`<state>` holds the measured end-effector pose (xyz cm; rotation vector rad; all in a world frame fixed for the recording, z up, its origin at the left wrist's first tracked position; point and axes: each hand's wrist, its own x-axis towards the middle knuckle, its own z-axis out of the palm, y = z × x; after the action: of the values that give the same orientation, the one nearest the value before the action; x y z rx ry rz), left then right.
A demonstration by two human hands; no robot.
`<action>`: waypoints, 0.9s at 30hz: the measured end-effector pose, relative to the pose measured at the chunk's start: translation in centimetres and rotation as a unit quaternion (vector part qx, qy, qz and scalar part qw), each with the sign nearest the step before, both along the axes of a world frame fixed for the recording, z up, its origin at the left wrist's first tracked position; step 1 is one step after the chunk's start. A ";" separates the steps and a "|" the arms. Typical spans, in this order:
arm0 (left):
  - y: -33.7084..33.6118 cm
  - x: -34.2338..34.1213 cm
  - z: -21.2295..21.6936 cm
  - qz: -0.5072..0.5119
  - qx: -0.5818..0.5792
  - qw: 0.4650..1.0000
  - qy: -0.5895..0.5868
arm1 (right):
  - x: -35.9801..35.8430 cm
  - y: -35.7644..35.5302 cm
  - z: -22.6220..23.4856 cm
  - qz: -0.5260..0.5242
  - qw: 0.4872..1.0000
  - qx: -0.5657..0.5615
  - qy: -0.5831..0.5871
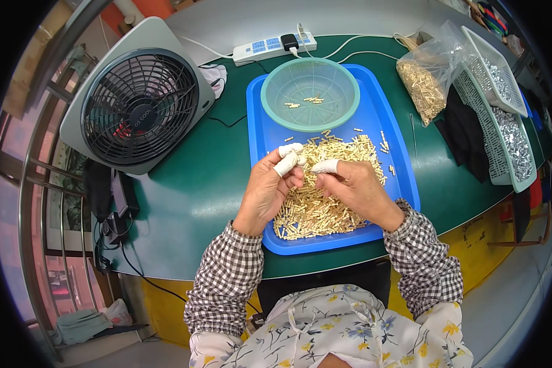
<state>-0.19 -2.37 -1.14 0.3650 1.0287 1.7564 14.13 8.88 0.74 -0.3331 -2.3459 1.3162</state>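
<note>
Both my hands are over a large pile of small brass-coloured metal pieces (pixel 316 208) in a blue tray (pixel 389 132). White coverings wrap the tips of several fingers. My left hand (pixel 268 184) is raised above the pile's left side, its thumb and fingers pinched together. Close by on the right, my right hand (pixel 363 189) has its thumb and fingertips drawn together, pointing toward the left fingertips. What either pinch holds is too small or hidden to make out. A green mesh basket (pixel 310 126) rests at the tray's far end with a few brass-coloured pieces inside.
A grey fan (pixel 144 116) stands left on the green table (pixel 196 184). A power strip (pixel 270 46) with cables lies at the back. At right are a plastic bag of brass-coloured pieces (pixel 423 86), black cloth (pixel 463 132) and plastic baskets (pixel 494 138) of silvery pieces.
</note>
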 end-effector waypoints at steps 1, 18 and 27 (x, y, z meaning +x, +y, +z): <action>-0.1 0.0 0.0 0.000 0.000 1.000 0.000 | 0.0 0.0 0.0 -0.001 1.000 0.017 -0.015; -0.2 -0.3 -1.1 -0.019 0.054 0.987 -0.149 | -0.2 -0.1 -0.7 -0.050 0.995 0.084 0.023; -0.1 0.5 0.0 0.016 -0.010 0.995 0.103 | -0.2 -0.4 -0.8 -0.054 0.990 0.130 0.018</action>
<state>0.32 -2.52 -1.10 0.5276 1.2036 1.7624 13.90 8.53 -0.10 -0.3448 -2.3959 0.9435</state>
